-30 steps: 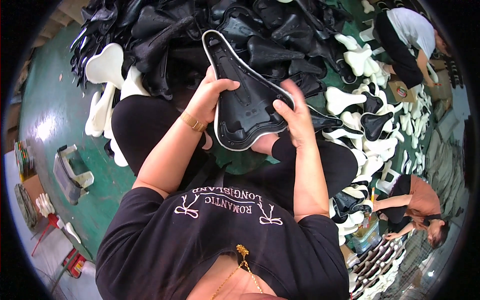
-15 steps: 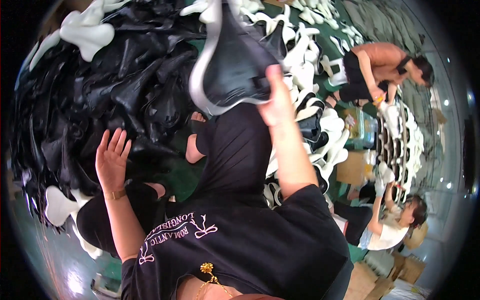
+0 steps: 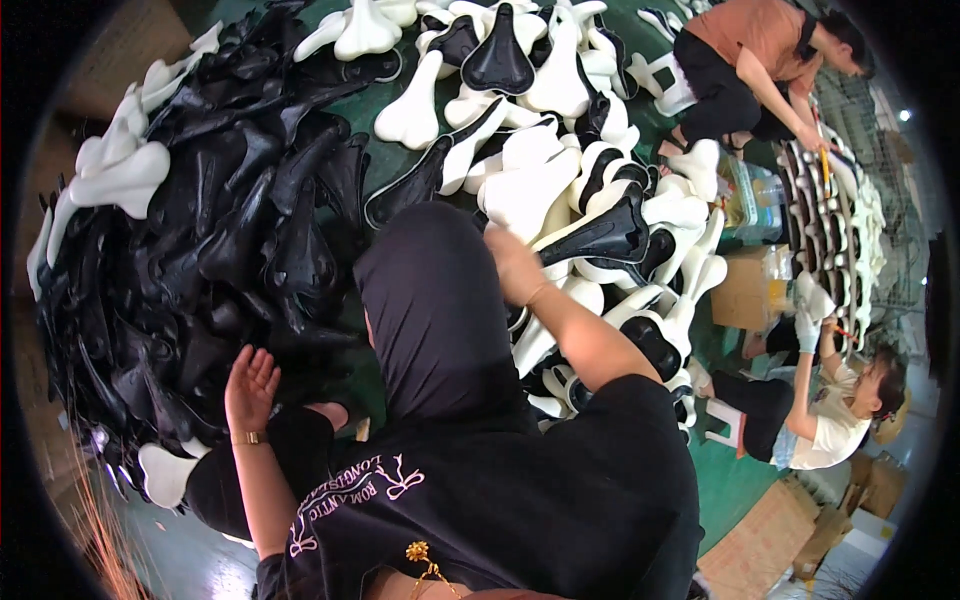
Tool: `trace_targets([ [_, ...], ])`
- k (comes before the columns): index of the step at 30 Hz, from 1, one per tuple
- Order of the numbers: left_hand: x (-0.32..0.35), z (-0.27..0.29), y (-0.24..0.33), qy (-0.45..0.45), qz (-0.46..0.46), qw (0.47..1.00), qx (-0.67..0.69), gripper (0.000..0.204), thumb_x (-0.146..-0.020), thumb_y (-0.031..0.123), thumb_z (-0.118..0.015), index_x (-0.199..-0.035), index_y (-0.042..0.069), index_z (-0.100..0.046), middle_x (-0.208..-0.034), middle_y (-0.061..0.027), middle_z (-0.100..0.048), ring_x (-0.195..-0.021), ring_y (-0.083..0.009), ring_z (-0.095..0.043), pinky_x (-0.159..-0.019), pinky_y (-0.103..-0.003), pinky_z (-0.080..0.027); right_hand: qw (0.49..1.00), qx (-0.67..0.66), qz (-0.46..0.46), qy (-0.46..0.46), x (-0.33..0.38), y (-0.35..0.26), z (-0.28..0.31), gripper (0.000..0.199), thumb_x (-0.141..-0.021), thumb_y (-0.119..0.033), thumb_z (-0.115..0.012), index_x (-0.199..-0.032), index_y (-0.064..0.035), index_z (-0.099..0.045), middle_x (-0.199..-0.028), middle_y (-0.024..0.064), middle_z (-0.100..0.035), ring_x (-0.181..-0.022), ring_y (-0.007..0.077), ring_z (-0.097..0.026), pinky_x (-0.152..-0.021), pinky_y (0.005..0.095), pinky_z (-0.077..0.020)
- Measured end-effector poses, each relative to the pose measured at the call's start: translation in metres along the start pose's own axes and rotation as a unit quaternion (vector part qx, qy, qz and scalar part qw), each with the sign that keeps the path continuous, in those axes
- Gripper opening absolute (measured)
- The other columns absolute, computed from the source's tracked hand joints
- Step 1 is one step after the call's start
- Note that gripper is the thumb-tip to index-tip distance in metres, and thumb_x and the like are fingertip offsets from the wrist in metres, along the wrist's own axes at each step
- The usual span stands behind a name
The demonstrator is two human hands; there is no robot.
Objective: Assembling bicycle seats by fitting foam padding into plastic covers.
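Note:
I sit on a green floor among heaps of bicycle saddles. My right hand point(image 3: 508, 263) reaches forward past my black-trousered knee point(image 3: 430, 300) and grips the narrow end of a black saddle with a white edge point(image 3: 602, 233). That saddle lies over the pile of white saddles point(image 3: 545, 180). My left hand point(image 3: 250, 385) is empty with fingers spread. It wears a gold bracelet and hovers at the near edge of the big heap of black saddles point(image 3: 220, 230), touching none that I can see.
A person in an orange top point(image 3: 752, 50) crouches at the back right. Another person in a white shirt and gloves point(image 3: 830, 425) sits at the right by a rack of saddles point(image 3: 835, 200). Cardboard boxes point(image 3: 745, 292) and flattened cardboard point(image 3: 770, 545) lie nearby.
Both hands held the black saddle over my lap. My left hand let go and dropped beside the black heap, while my right hand carried the saddle right onto the white pile.

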State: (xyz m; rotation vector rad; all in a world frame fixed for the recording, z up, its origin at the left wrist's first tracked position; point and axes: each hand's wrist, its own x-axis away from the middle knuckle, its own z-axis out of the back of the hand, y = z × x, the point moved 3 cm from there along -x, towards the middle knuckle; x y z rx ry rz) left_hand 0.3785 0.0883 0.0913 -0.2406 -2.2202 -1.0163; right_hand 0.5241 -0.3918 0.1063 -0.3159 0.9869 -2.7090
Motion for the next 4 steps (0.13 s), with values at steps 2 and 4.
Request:
trace_targets([
  [2, -0.006, 0.02, -0.009, 0.048, 0.034, 0.998, 0.007, 0.036, -0.096, 0.028, -0.049, -0.127, 0.009, -0.053, -0.113, -0.0101, -0.064, -0.103, -0.0245, -0.063, -0.091, -0.043, -0.05, 0.974, -0.112, 0.198, 0.012, 0.012, 0.001, -0.039, 0.042, -0.082, -0.024, -0.055, -0.121, -0.0082, -0.054, -0.109, 0.0211, -0.062, -0.103, 0.0302, -0.059, -0.089, 0.0411, -0.0448],
  [4, -0.013, 0.05, -0.015, 0.136, 0.063, 0.987, -0.051, 0.044, -0.094, 0.036, -0.053, -0.131, 0.012, -0.05, -0.115, -0.0095, -0.064, -0.104, -0.0275, -0.062, -0.092, -0.051, -0.048, 0.954, -0.265, 0.116, -0.078, 0.0, 0.024, -0.076, 0.06, -0.077, -0.034, -0.063, -0.132, -0.0141, -0.05, -0.143, 0.0161, -0.04, -0.131, 0.0234, -0.04, -0.11, 0.0375, -0.0304],
])
